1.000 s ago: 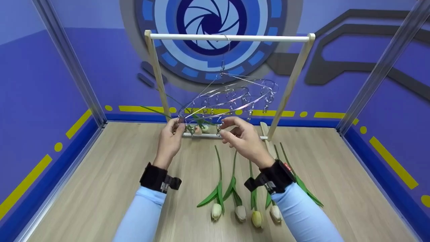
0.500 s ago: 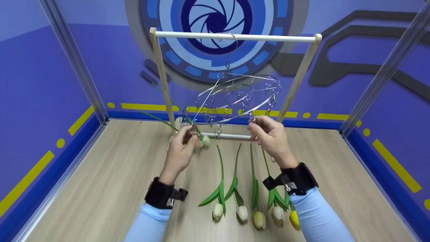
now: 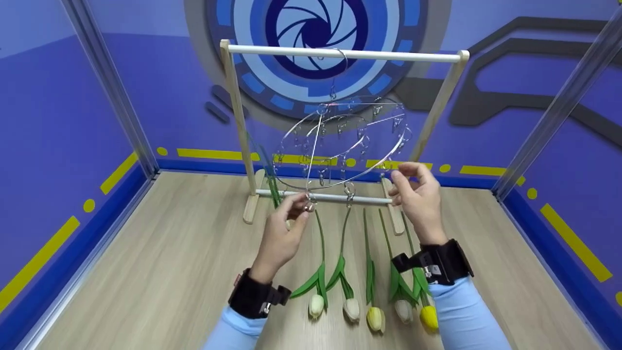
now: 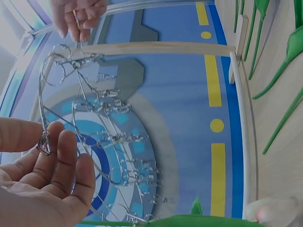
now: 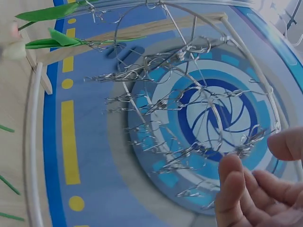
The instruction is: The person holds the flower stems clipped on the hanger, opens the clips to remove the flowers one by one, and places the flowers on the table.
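Note:
A round metal clip hanger point(image 3: 340, 146) hangs by its hook from the top bar of a wooden rack point(image 3: 340, 52). My left hand point(image 3: 303, 206) pinches a clip point(image 3: 309, 206) at the ring's near edge; the left wrist view shows that clip point(image 4: 45, 144) between thumb and fingers. At the ring's right side my right hand point(image 3: 396, 175) pinches the rim. One tulip point(image 3: 273, 189) hangs stem up from a clip at the left, its head mostly behind my left hand. Several tulips point(image 3: 350, 301) lie side by side on the wooden table, heads toward me.
The rack's lower rail point(image 3: 335, 197) and feet point(image 3: 251, 209) stand on the wooden table point(image 3: 160, 272). Blue walls and metal corner posts point(image 3: 109, 87) enclose the table on three sides.
The ring has turned, carrying the hanging tulip to the far left. My left hand moved right and nearer to another clip; my right hand shifted right along the rim.

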Motion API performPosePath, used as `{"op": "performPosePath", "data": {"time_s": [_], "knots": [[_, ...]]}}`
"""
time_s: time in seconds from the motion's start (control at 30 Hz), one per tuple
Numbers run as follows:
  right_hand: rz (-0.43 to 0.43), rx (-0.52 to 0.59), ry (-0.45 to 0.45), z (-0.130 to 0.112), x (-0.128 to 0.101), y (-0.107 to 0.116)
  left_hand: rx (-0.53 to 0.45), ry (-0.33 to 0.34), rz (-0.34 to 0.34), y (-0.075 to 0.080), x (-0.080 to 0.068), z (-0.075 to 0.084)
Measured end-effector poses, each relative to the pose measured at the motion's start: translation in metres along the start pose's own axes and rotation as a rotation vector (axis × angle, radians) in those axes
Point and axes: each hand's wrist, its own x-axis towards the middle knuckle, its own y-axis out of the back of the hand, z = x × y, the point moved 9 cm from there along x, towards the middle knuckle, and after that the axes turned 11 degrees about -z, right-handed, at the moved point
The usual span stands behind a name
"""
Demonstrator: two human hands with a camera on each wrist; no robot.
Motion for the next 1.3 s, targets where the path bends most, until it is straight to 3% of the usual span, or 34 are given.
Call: {"op": "performPosePath", "data": {"time_s": [0.1, 0.2, 0.37, 0.57, 0.73, 0.9, 1.0, 1.1, 1.2, 1.3], "knots": [[-0.009, -0.065, 0.021, -0.011, -0.001, -0.005, 0.028, -0.016, -0.008, -0.009, 0.000, 0.006], [-0.108, -0.083, -0.014, -0.014, 0.002, -0.020, 0.066, -0.032, -0.022, -0.020, 0.000, 0.010], [-0.242, -0.012, -0.126, -0.006, 0.003, -0.045, 0.134, -0.058, -0.051, -0.037, -0.001, 0.017], [-0.259, 0.095, -0.165, -0.002, 0.002, -0.055, 0.284, -0.058, -0.059, -0.049, -0.008, 0.021], [-0.231, 0.180, -0.166, 0.000, 0.003, -0.050, 0.350, -0.064, -0.018, -0.041, -0.022, 0.021], [-0.231, 0.222, -0.177, 0.001, 0.004, -0.044, 0.350, -0.129, 0.158, -0.014, -0.033, 0.020], [-0.232, 0.238, -0.186, 0.002, 0.005, -0.041, 0.394, -0.083, 0.265, 0.001, -0.037, 0.013], [-0.237, 0.251, -0.196, 0.003, 0.005, -0.039, 0.431, 0.038, 0.312, 0.009, -0.038, -0.002], [-0.242, 0.276, -0.207, 0.004, 0.004, -0.038, 0.406, 0.136, 0.281, 0.007, -0.037, -0.022], [-0.246, 0.296, -0.210, 0.004, 0.003, -0.037, 0.306, 0.163, 0.202, -0.001, -0.033, -0.039]]}}
